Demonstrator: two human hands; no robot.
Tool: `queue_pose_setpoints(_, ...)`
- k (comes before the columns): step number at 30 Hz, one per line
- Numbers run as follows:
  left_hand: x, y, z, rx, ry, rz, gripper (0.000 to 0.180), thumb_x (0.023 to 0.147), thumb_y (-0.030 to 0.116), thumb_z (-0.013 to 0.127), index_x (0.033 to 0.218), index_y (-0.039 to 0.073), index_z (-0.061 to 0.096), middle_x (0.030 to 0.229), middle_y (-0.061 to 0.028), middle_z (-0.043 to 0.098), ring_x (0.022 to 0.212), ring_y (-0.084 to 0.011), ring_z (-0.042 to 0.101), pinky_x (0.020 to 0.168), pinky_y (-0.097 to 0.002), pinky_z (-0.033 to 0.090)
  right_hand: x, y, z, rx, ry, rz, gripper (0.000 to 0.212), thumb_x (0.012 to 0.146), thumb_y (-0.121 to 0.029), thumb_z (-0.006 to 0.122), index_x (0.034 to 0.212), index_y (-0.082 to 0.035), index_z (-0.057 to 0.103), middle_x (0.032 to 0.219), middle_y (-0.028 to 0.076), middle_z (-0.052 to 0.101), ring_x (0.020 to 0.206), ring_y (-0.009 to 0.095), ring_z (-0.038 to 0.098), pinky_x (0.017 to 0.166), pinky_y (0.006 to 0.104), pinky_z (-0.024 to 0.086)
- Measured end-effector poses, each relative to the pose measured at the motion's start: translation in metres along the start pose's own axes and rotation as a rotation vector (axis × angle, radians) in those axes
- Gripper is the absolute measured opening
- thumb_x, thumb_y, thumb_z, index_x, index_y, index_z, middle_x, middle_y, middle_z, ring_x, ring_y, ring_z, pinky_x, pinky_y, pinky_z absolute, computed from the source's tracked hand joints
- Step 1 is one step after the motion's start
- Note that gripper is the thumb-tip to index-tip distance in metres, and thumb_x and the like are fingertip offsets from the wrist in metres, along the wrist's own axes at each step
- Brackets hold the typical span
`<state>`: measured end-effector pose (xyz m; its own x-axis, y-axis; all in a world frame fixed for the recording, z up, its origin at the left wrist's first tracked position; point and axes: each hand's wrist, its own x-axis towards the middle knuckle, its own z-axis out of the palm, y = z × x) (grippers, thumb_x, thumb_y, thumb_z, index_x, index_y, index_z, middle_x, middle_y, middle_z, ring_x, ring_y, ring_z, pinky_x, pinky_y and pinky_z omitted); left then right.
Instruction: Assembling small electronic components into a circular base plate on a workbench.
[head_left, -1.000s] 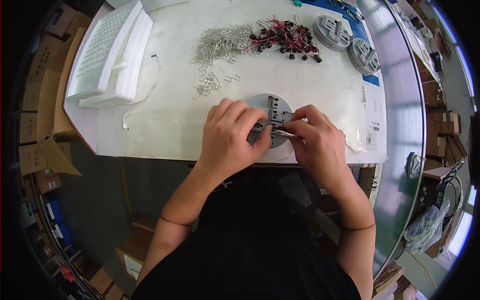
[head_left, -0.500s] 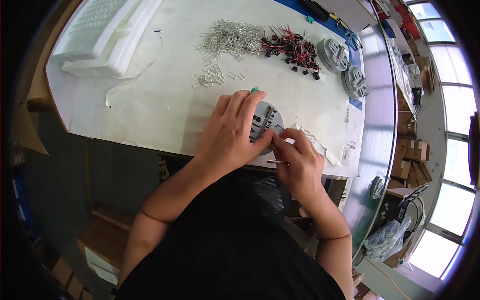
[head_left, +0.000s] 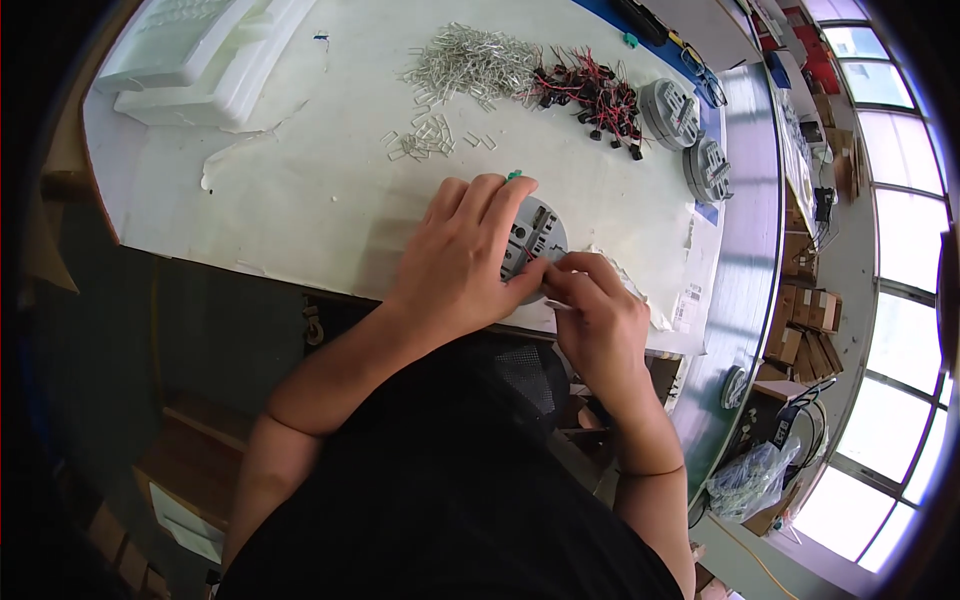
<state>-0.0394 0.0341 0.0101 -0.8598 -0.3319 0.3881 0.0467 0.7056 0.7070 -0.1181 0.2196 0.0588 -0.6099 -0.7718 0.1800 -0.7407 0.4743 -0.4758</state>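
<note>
Grey round fixture disc [head_left: 536,240] sits near the front edge of the white table [head_left: 300,190], same spot on the table as 1 s ago, though it shows further up and right now because the head has tipped. Left hand [head_left: 468,255] lies flat over the disc's left half, fingers spread and loosely curved, pressing it down, not closed round anything; 1 s ago it covered more of the disc, so it has slid a bit left and more of the slotted top shows. Right hand [head_left: 598,315] is pinched shut, thumb + forefinger tips at the disc's lower right rim, w/ something small and thin between them; can't tell what it is. Looks like the piece is now right at a slot, so seating is under way, not finished. Behind: pile of clear small parts [head_left: 470,60], bundle of red/black wired parts [head_left: 590,95], two more grey discs [head_left: 690,135], white foam trays [head_left: 210,50] at far left.
</note>
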Motion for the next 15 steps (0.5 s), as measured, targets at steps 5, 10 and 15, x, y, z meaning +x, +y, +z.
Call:
queue_pose_setpoints(5,-0.004,-0.001,-0.001,0.0,-0.044,-0.037,0.07,0.083,0.024,0.085,0.143,0.006,0.055,0.131,-0.0133,0.062,0.113,-0.0363,0.057,0.1,-0.0455,0.051,0.003,0.005,-0.008,0.165,-0.024,-0.045,0.013,0.102,-0.011,0.068,0.095,-0.002,0.074,0.1,0.011,0.072,0.061,0.017,0.066,0.054,0.032,0.052)
queue_pose_setpoints(10,-0.003,0.002,-0.002,-0.005,-0.06,-0.065,0.071,0.082,0.024,0.085,0.144,0.007,0.055,0.132,-0.0134,0.061,0.115,-0.0364,0.056,0.101,-0.0456,0.05,0.016,0.005,0.014,1.253,0.253,-0.015,0.05,0.115,-0.033,0.051,0.079,-0.001,0.063,0.092,0.017,0.069,0.056,0.015,0.059,0.051,0.0268,0.043)
queue_pose_setpoints(15,-0.003,0.0,-0.001,-0.018,-0.049,-0.052,0.072,0.082,0.026,0.085,0.145,0.007,0.054,0.133,-0.0135,0.06,0.115,-0.037,0.056,0.101,-0.0457,0.05,0.019,0.007,0.038,1.068,0.282,-0.037,0.061,0.117,-0.04,0.043,0.068,-0.005,0.05,0.082,0.015,0.067,0.054,0.016,0.057,0.051,0.0274,0.042)
